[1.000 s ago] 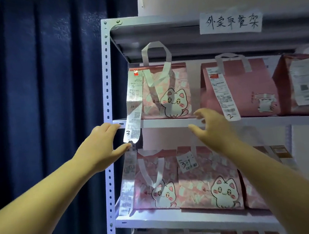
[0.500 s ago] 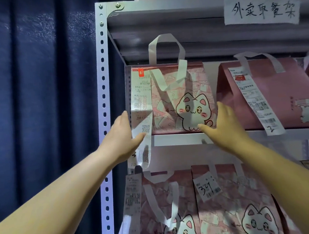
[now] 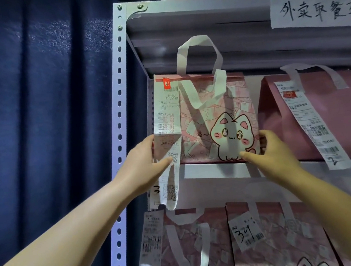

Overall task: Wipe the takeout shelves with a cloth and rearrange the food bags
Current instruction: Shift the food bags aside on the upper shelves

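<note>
the cat bag [image 3: 215, 116] stands on the upper shelf [image 3: 211, 170], at its left end. left hand [image 3: 143, 167] and right hand [image 3: 271, 152] grip its lower sides. it seems soft and light; better to hold it there, not by the receipt [image 3: 166, 116].

The shelf frame [image 3: 120, 95] is matt painted metal, the cat bag [image 3: 206, 113] soft cloth, its receipt [image 3: 166, 112] thin paper.
</note>
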Motion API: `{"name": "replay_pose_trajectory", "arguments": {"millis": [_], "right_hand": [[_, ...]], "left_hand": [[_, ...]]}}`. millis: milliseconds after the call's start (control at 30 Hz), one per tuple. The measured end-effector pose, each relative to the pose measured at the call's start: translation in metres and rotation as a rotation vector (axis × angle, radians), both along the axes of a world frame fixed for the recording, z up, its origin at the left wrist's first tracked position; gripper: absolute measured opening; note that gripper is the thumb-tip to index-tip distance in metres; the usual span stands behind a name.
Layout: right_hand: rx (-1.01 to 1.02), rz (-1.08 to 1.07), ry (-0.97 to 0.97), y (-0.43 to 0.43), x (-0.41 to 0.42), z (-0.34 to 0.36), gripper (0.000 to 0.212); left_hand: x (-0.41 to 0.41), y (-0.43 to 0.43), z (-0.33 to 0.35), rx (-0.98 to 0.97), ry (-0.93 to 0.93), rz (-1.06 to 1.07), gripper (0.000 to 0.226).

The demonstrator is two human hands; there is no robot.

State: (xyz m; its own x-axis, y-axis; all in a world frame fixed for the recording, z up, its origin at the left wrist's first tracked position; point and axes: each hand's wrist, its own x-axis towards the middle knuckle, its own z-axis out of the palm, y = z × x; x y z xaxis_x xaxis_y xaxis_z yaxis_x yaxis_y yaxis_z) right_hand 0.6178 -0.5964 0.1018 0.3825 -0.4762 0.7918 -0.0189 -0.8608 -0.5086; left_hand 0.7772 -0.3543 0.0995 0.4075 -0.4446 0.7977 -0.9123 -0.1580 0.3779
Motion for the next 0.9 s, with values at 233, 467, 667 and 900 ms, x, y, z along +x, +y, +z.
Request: {"name": "replay_pose_trajectory", "arguments": {"millis": [233, 467, 667, 900], "right_hand": [[-0.012, -0.002, -0.021, 0.003, 0.003, 0.001, 0.062], [-0.112, -0.095, -0.045, 0.017, 0.007, 0.000, 0.060], [-0.290, -0.174, -0.238, 0.030, -0.009, 0.000, 0.043], [-0.533, -0.009, -0.141, 0.025, -0.059, 0.000, 0.019]], "left_hand": [[0.005, 0.000, 0.000, -0.029, 0.000, 0.018, 0.052], [-0.002, 0.011, 0.001, -0.179, -0.183, 0.229, 0.068], [-0.028, 0.008, 0.014, -0.180, -0.434, 0.231, 0.046], [-0.068, -0.033, 0.008, -0.075, -0.510, 0.071, 0.039]]}}
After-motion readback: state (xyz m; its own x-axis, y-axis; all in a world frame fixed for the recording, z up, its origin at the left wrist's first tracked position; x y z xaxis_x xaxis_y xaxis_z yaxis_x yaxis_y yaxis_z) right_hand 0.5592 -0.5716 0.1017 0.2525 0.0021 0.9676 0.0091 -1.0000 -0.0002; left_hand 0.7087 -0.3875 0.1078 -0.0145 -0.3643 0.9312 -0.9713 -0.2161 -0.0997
